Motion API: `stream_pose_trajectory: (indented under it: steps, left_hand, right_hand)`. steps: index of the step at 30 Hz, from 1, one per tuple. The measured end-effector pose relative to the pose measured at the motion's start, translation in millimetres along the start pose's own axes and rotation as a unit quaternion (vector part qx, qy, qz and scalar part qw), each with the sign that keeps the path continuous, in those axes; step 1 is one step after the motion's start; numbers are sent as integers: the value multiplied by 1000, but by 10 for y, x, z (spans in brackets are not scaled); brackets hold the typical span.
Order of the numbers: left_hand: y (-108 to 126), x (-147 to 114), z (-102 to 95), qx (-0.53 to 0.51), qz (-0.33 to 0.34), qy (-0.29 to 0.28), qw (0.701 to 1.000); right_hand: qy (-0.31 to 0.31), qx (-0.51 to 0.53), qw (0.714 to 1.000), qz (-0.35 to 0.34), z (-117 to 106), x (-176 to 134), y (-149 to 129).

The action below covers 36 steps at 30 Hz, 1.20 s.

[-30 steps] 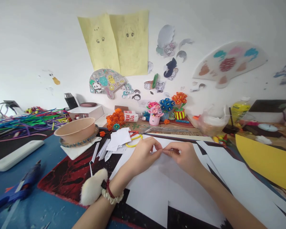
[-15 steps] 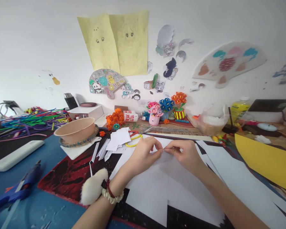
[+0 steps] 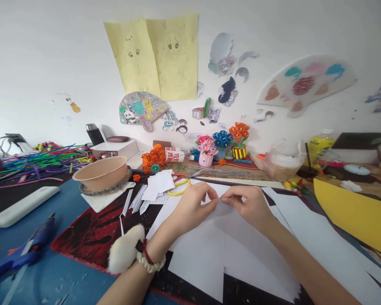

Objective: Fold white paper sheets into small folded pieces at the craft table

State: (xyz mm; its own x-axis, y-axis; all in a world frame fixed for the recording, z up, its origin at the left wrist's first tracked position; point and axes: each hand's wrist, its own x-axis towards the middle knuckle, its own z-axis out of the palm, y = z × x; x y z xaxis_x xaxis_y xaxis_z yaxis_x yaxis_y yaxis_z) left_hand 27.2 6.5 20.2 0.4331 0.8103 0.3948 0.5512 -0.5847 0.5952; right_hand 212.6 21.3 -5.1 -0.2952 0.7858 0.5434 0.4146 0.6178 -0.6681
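My left hand (image 3: pixel 198 202) is closed in a pinch, thumb against index finger, above the middle of the mat. Opposite it, my right hand (image 3: pixel 248 204) pinches in the same way, and the fingertips of both nearly meet. Whatever lies between them is too small or too hidden to make out. Beneath both hands lie white paper sheets (image 3: pixel 198 262), overlapping on a black and red mat (image 3: pixel 85 237). Scissors with yellow handles (image 3: pixel 178 194) rest just beyond my left hand, partly under a pile of cut white paper pieces (image 3: pixel 158 185).
A blue glue gun (image 3: pixel 34 245) and a white oblong case (image 3: pixel 23 206) lie at left, near a beige bowl (image 3: pixel 100 173). Colourful craft stems (image 3: pixel 51 159) are heaped behind. Small flower pots (image 3: pixel 206 160) line the wall. Yellow card (image 3: pixel 355 216) is at right.
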Motion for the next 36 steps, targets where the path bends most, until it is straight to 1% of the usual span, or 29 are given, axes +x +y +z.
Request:
stream_pose_trajectory:
  steps: [4, 7, 10, 15, 21, 25, 29, 32, 36]
  left_hand:
    - [-2, 0, -15, -2, 0, 8, 1000]
    - [2, 1, -29, -2, 3, 8, 1000]
    - [4, 1, -42, -1, 3, 7, 1000]
    - [-11, 1, -61, 0, 0, 6, 1000]
    - [-39, 3, -71, 12, -3, 31, 999]
    - [-57, 2, -41, 21, -11, 43, 999]
    - [-81, 3, 0, 4, -22, 36, 999]
    - [-80, 0, 13, 1, -14, 32, 999]
    - [-50, -9, 23, 3, 2, 41, 999]
  right_hand:
    - [20, 1, 1000, 13, -33, -1, 22]
    - [22, 1, 1000, 16, -56, 4, 27]
    - [25, -13, 999, 17, -86, 12, 33]
    - [46, -35, 998, 23, -162, 33, 73]
    - [58, -46, 996, 53, -243, 40, 157]
    - [27, -31, 997, 60, -225, 39, 114]
    - [-44, 19, 997, 68, -159, 41, 34]
    - [-89, 34, 994, 54, -112, 40, 35]
    - [-114, 33, 992, 44, -61, 28, 47]
